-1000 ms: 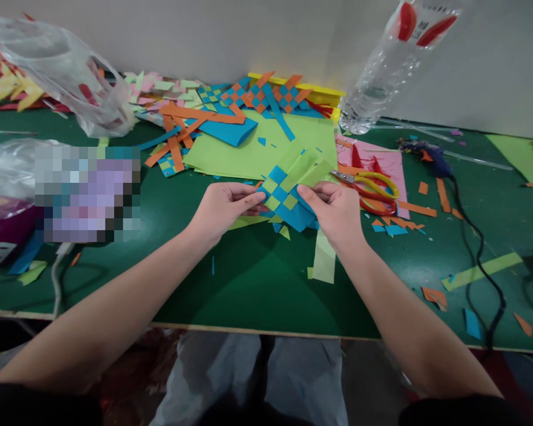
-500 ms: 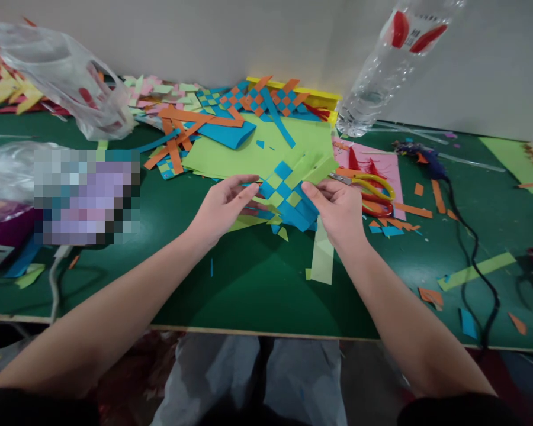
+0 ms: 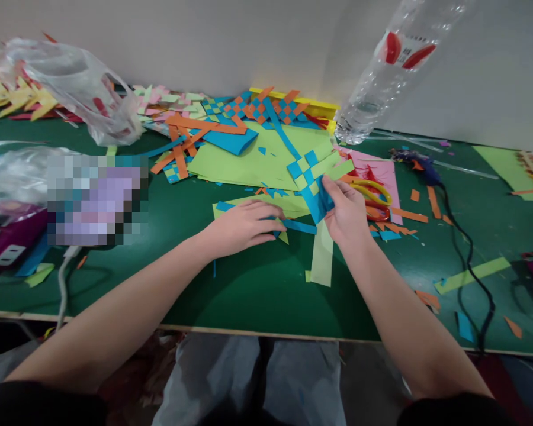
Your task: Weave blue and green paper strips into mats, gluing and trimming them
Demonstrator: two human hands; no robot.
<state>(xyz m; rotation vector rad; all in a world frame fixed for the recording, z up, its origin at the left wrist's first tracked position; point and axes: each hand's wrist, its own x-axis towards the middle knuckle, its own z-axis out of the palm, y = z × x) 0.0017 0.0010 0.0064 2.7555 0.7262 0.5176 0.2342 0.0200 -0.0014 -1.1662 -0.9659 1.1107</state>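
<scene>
My right hand (image 3: 349, 210) pinches a woven blue and green paper piece (image 3: 308, 173) between thumb and fingers, held above the table. Its checkered part points up and left, with a green strip sticking out to the right. My left hand (image 3: 251, 225) is low over the table, fingers loosely bent and apart. Its fingertips are at the near end of a loose blue paper strip (image 3: 301, 226); whether they touch it is hard to see. Under and behind that hand lies light green paper (image 3: 293, 206) with small scraps.
Yellow-handled scissors (image 3: 373, 192) lie right of my right hand on pink paper (image 3: 393, 177). Behind are green sheets (image 3: 235, 163), woven pieces (image 3: 257, 109) and a leaning plastic bottle (image 3: 373, 89). A phone (image 3: 100, 201) with a cable is at left; a corded tool (image 3: 420, 165) at right.
My left hand has let go of the woven paper and moved down to the strips on the table. My right hand keeps the piece, now tilted and slightly further right.
</scene>
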